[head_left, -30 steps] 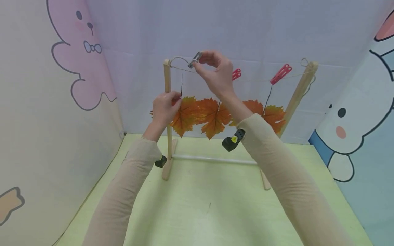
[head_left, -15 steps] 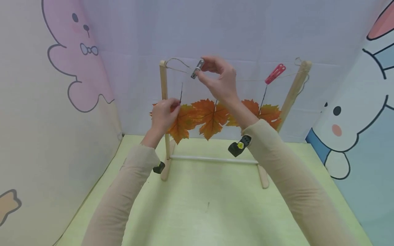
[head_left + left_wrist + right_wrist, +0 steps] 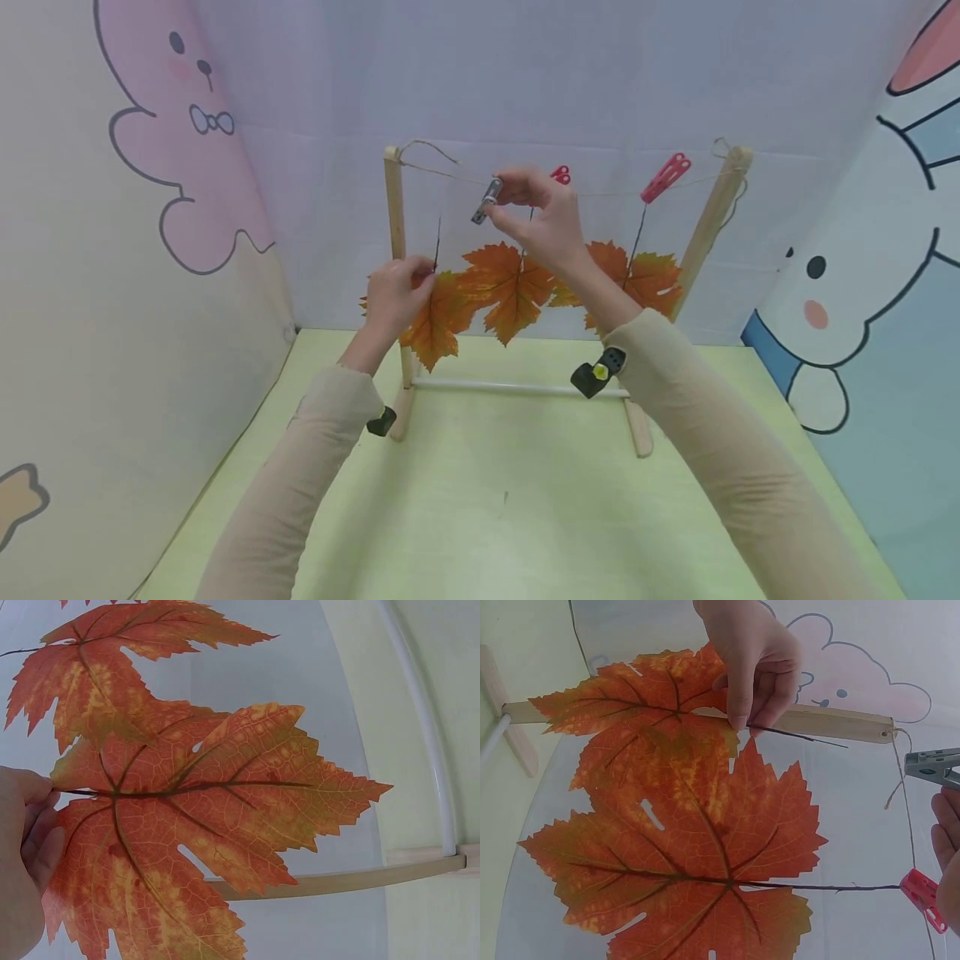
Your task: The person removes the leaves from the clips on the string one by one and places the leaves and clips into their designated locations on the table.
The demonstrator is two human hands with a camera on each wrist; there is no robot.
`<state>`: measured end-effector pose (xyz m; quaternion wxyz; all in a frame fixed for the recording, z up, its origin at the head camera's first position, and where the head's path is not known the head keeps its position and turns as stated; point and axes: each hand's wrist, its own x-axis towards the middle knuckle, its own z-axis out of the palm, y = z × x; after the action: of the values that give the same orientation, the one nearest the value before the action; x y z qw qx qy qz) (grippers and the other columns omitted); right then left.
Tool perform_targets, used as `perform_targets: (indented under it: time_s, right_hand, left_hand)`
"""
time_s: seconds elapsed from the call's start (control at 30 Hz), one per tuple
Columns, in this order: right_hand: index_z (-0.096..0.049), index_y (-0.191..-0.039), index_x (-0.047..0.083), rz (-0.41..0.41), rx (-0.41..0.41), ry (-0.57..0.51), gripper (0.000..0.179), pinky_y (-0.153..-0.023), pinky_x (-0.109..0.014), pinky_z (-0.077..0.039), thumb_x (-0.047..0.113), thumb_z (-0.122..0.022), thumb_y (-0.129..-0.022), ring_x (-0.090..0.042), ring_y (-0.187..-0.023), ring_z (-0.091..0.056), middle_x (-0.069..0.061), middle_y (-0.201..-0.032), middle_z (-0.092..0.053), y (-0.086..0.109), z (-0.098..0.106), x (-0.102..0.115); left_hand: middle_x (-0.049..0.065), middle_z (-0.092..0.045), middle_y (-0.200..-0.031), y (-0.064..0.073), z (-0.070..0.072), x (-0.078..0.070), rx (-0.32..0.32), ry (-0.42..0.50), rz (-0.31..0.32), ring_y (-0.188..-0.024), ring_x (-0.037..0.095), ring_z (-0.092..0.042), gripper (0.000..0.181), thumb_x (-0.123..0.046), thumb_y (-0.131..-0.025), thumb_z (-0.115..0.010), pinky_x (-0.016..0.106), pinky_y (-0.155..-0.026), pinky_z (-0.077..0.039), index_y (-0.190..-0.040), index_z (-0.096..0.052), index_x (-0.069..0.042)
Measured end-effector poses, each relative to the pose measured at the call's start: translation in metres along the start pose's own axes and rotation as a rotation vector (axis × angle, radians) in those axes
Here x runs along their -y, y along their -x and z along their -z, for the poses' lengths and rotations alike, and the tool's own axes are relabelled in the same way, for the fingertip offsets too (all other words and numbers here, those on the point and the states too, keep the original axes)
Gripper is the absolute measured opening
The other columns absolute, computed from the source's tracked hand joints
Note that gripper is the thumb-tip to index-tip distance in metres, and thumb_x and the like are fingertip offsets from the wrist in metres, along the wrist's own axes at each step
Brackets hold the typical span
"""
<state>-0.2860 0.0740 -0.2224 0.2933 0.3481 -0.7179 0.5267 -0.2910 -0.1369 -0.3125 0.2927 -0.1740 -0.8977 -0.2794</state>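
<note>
In the head view my left hand pinches the thin dark stem of an orange maple-like leaf at its base. The stem's free end points up, below the twine. To the right, my right hand holds a grey clothespin between thumb and fingers, its jaw end tilted down and left. The right wrist view shows this clothespin near the twine, apart from the stem tip. A second leaf hangs by its stem from a red clothespin, partly behind my right hand in the head view.
Wooden posts at left and right hold the twine, with a white bar low between their feet. Another red clothespin holds up a leaf at the right. The frame stands on a pale yellow-green table before a cloth backdrop.
Both hands have come down, the left with its leaf and the right with the grey clothespin, which has also shifted slightly right and now sits lower against the twine.
</note>
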Motion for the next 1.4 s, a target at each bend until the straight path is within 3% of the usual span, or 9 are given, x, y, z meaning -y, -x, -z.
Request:
perform_targets:
  time_s: [0.2, 0.33, 0.63, 0.83, 0.97, 1.03, 1.23, 1.4]
  right_hand:
    - [-0.060, -0.105, -0.011, -0.017, 0.029, 0.011, 0.028, -0.082, -0.041, -0.049, -0.005, -0.064, -0.078, -0.028, -0.082, -0.062, -0.023, -0.088, -0.065, 0.013, 0.006, 0.017]
    - [-0.059, -0.108, -0.012, -0.038, 0.039, 0.026, 0.031, -0.082, -0.043, -0.048, -0.006, -0.064, -0.078, -0.032, -0.083, -0.060, -0.025, -0.089, -0.064, 0.022, 0.011, 0.021]
    - [-0.059, -0.108, -0.011, -0.069, 0.069, 0.031, 0.031, -0.079, -0.029, -0.050, -0.008, -0.065, -0.077, -0.024, -0.080, -0.062, -0.023, -0.088, -0.065, 0.040, 0.018, 0.005]
    - [-0.060, -0.107, -0.010, -0.118, 0.072, 0.063, 0.030, -0.077, -0.036, -0.050, -0.005, -0.066, -0.078, -0.024, -0.081, -0.062, -0.022, -0.091, -0.065, 0.055, 0.023, 0.000]
    - [-0.060, -0.108, -0.009, -0.180, 0.073, 0.083, 0.030, -0.076, -0.031, -0.051, -0.004, -0.066, -0.079, -0.018, -0.081, -0.061, -0.021, -0.092, -0.065, 0.065, 0.027, -0.004]
    - [-0.059, -0.108, -0.009, -0.213, 0.077, 0.081, 0.030, -0.078, -0.035, -0.051, -0.003, -0.065, -0.079, -0.018, -0.081, -0.061, -0.022, -0.092, -0.064, 0.070, 0.029, -0.007]
    - [-0.061, -0.108, -0.006, -0.245, 0.077, 0.052, 0.030, -0.080, -0.046, -0.049, 0.003, -0.067, -0.079, -0.016, -0.080, -0.062, -0.017, -0.088, -0.065, 0.089, 0.034, -0.039]
    - [-0.063, -0.108, -0.002, -0.286, 0.069, 0.061, 0.031, -0.079, -0.033, -0.050, 0.005, -0.069, -0.078, -0.003, -0.079, -0.060, -0.013, -0.090, -0.066, 0.102, 0.039, -0.050]
  left_hand:
    - [0.010, -0.069, -0.083, 0.008, -0.004, 0.009, -0.005, 0.011, 0.013, -0.075, 0.027, -0.060, 0.012, -0.009, -0.083, -0.063, 0.039, -0.069, -0.045, -0.091, -0.068, -0.002]
    - [0.010, -0.068, -0.081, 0.012, -0.006, 0.014, -0.008, 0.012, 0.015, -0.074, 0.026, -0.060, 0.010, -0.009, -0.082, -0.063, 0.039, -0.067, -0.044, -0.089, -0.068, -0.003]
    - [0.010, -0.068, -0.083, 0.026, -0.005, 0.026, 0.022, 0.006, 0.050, -0.076, 0.025, -0.061, 0.011, -0.009, -0.082, -0.063, 0.038, -0.068, -0.046, -0.090, -0.068, -0.002]
    - [0.011, -0.068, -0.084, 0.037, -0.005, 0.037, 0.038, -0.009, 0.083, -0.077, 0.025, -0.061, 0.014, -0.011, -0.083, -0.063, 0.038, -0.069, -0.046, -0.092, -0.068, -0.002]
    - [0.011, -0.068, -0.083, 0.043, -0.005, 0.044, 0.036, -0.007, 0.092, -0.075, 0.026, -0.061, 0.013, -0.011, -0.083, -0.063, 0.039, -0.068, -0.047, -0.091, -0.068, -0.002]
    - [0.011, -0.068, -0.082, 0.047, -0.006, 0.047, 0.040, -0.005, 0.097, -0.075, 0.026, -0.062, 0.013, -0.011, -0.082, -0.064, 0.039, -0.068, -0.047, -0.090, -0.068, -0.001]
    - [0.012, -0.068, -0.083, 0.058, -0.009, 0.055, 0.064, -0.008, 0.118, -0.075, 0.026, -0.062, 0.014, -0.011, -0.083, -0.064, 0.039, -0.068, -0.048, -0.091, -0.067, 0.000]
    - [0.012, -0.067, -0.085, 0.066, -0.008, 0.057, 0.106, -0.024, 0.174, -0.076, 0.026, -0.061, 0.016, -0.013, -0.084, -0.062, 0.039, -0.069, -0.049, -0.093, -0.067, -0.001]
